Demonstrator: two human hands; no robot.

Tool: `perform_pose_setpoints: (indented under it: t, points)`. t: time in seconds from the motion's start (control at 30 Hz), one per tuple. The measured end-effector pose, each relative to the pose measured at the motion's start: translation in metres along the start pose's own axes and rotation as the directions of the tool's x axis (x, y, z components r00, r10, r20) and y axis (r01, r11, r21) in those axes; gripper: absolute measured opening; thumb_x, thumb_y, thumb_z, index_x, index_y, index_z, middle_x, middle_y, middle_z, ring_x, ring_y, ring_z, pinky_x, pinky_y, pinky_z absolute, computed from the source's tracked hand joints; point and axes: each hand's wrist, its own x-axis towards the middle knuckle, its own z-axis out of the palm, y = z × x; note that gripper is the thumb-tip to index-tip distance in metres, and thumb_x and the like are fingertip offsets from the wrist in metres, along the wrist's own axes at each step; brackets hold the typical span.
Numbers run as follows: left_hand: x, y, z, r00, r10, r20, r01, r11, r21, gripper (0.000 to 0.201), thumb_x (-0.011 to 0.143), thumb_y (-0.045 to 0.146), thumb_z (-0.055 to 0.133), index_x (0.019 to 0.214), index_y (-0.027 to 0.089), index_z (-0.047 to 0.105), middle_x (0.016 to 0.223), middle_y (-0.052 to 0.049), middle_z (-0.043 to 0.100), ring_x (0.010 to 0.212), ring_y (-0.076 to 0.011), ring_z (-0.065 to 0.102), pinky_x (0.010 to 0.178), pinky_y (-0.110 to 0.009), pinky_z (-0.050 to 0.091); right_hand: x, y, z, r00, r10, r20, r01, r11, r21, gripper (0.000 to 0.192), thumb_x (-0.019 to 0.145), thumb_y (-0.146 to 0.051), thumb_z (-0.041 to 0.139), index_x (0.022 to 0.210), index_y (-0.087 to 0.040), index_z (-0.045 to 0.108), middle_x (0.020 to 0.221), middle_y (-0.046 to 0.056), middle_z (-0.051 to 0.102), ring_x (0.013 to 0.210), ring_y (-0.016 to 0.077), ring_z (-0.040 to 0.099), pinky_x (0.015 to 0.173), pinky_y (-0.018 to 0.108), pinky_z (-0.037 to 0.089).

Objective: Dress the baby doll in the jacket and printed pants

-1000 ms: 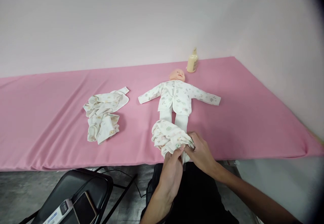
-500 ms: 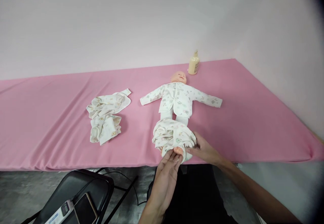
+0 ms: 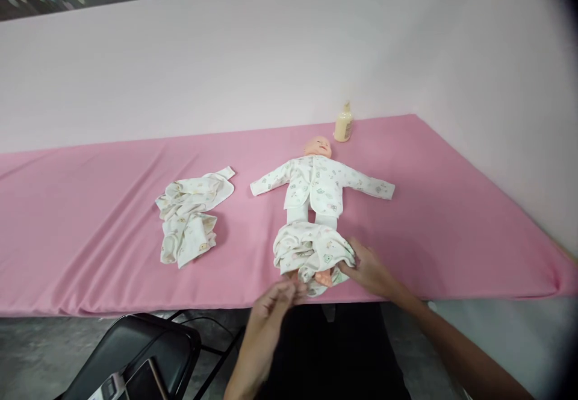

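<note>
A baby doll point(image 3: 318, 178) in a printed white jacket lies on its back on the pink table point(image 3: 90, 249), arms spread. Bunched printed trousers point(image 3: 311, 254) are gathered around its lower legs, and a bare foot point(image 3: 323, 278) sticks out at the table's front edge. My right hand point(image 3: 369, 270) grips the right side of the bunched trousers. My left hand point(image 3: 273, 302) hovers just in front of the trousers' lower left edge, fingers loosely curled and holding nothing.
A crumpled pile of printed baby clothes point(image 3: 189, 213) lies left of the doll. A cream bottle point(image 3: 343, 125) stands behind the doll's head by the pale wall. A black folding chair point(image 3: 135, 352) with a phone on it stands below the table's front edge.
My left hand has let go of the trousers and drawn back toward me. The doll's foot now shows below the bunched cloth. My right hand stays on the trousers.
</note>
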Motion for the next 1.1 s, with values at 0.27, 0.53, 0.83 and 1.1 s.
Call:
perform_pose_setpoints:
  t: [0.27, 0.53, 0.83, 1.1]
  points:
    - [0.088, 0.029, -0.043, 0.944, 0.328, 0.01, -0.272, 0.766, 0.582, 0.058, 0.083, 0.026, 0.058, 0.14, 0.021, 0.048, 0.143, -0.011, 0.049, 0.123, -0.0239, 0.053, 0.096, -0.035, 0.049, 0.026, 0.013, -0.052, 0.832, -0.133, 0.539, -0.145, 0.885, 0.443, 0.04, 0.084, -0.043, 0.066, 0.115, -0.019, 0.06, 0.113, 0.007, 0.066, 0.106, 0.0245, 0.06, 0.092, 0.04, 0.049]
    - [0.115, 0.056, -0.038, 0.931, 0.298, 0.211, -0.347, 0.542, 0.765, 0.016, 0.081, 0.02, 0.049, 0.089, 0.019, 0.063, 0.084, 0.0, 0.066, 0.074, -0.0156, 0.056, 0.064, -0.026, 0.043, 0.042, 0.006, -0.055, 0.897, -0.078, 0.435, -0.004, 0.983, 0.185, 0.027, 0.081, -0.033, 0.065, 0.106, -0.022, 0.064, 0.103, 0.003, 0.068, 0.094, 0.0227, 0.061, 0.077, 0.034, 0.05]
    - [0.131, 0.04, -0.033, 0.807, 0.565, -0.173, -0.411, 0.747, 0.523, 0.015, 0.083, 0.023, 0.052, 0.091, 0.018, 0.064, 0.097, -0.005, 0.068, 0.089, -0.0177, 0.062, 0.079, -0.028, 0.049, 0.077, 0.017, -0.028, 0.969, -0.069, -0.239, -0.006, 0.955, -0.298, 0.013, 0.088, -0.028, 0.044, 0.094, -0.02, 0.054, 0.082, 0.003, 0.061, 0.071, 0.0186, 0.052, 0.062, 0.03, 0.035]
    - [0.151, 0.052, -0.041, 0.937, 0.341, 0.068, -0.348, 0.92, 0.178, 0.027, 0.082, 0.024, 0.053, 0.106, 0.017, 0.062, 0.112, -0.009, 0.069, 0.097, -0.0195, 0.064, 0.084, -0.031, 0.051, 0.069, 0.007, -0.044, 0.992, -0.124, -0.018, 0.123, 0.992, -0.026, 0.02, 0.082, -0.031, 0.058, 0.098, -0.019, 0.056, 0.103, 0.004, 0.059, 0.094, 0.0193, 0.055, 0.08, 0.031, 0.044]
